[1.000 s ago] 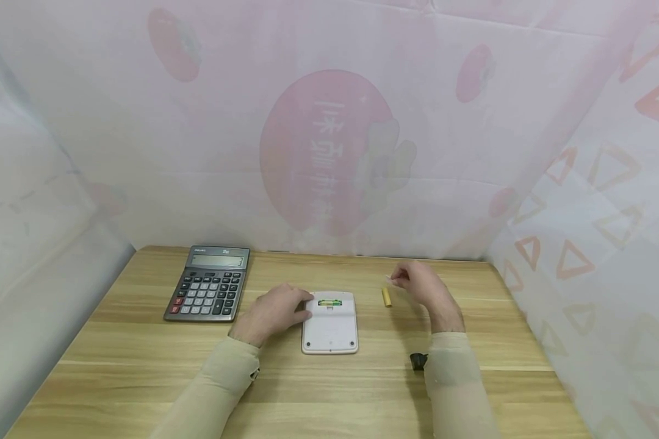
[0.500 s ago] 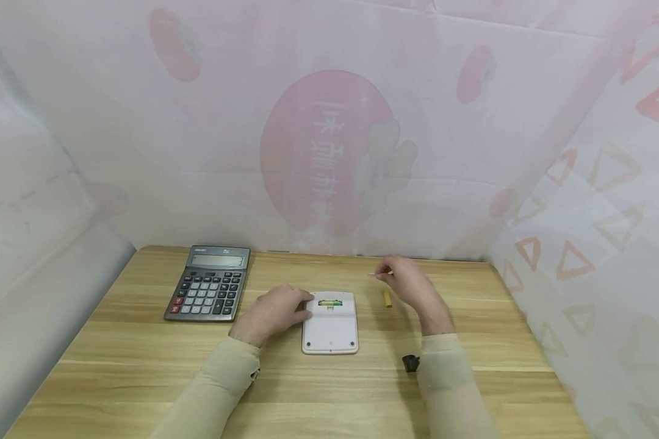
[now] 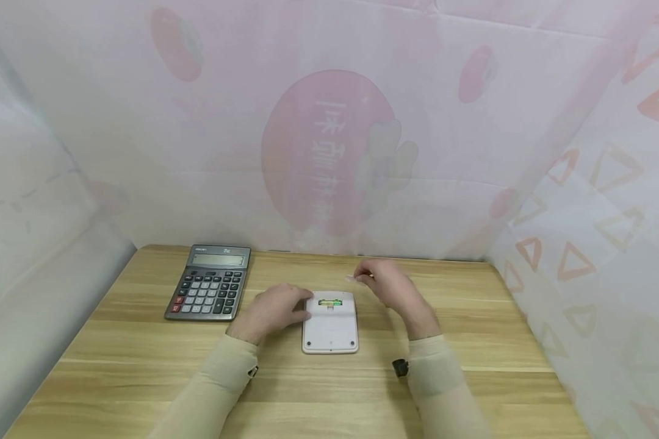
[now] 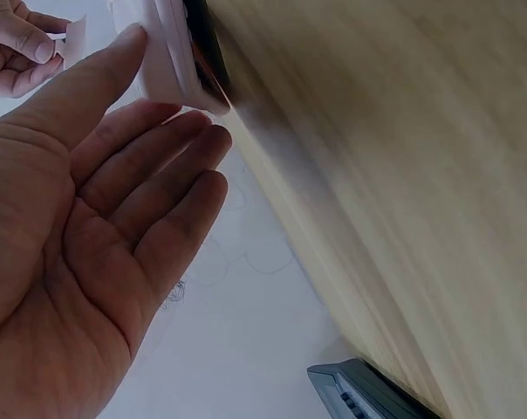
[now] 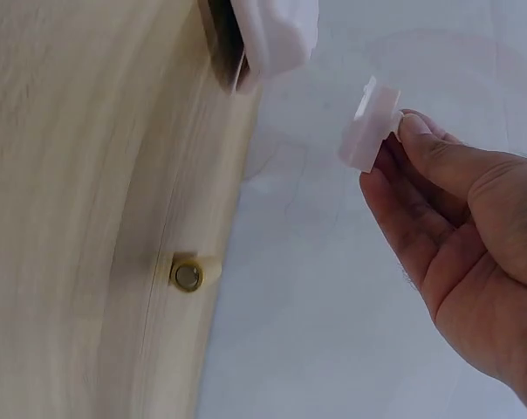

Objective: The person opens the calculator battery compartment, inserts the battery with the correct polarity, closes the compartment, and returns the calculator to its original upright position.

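A flat white device (image 3: 331,329) lies face down on the table, its small battery compartment uncovered with a green-and-yellow battery (image 3: 330,302) inside. At its left edge rests my left hand (image 3: 277,310), thumb and fingers extended; in the left wrist view the thumb touches the device's white casing (image 4: 159,65). My right hand (image 3: 387,285) is raised beyond the device's upper right corner. Between thumb and fingers it pinches a small whitish battery cover (image 5: 370,127). A yellow battery (image 5: 190,274) shows end-on in the right wrist view; the right hand hides it in the head view.
A dark grey calculator (image 3: 208,283) lies face up at the left of the wooden table (image 3: 318,396). Printed cloth walls (image 3: 208,134) stand behind and at both sides. A small black item (image 3: 400,367) shows at the right sleeve's cuff.
My right hand has moved left with the battery cover, toward the device's top edge, and now blocks the yellow battery from the head view. The left hand has stayed at the device.
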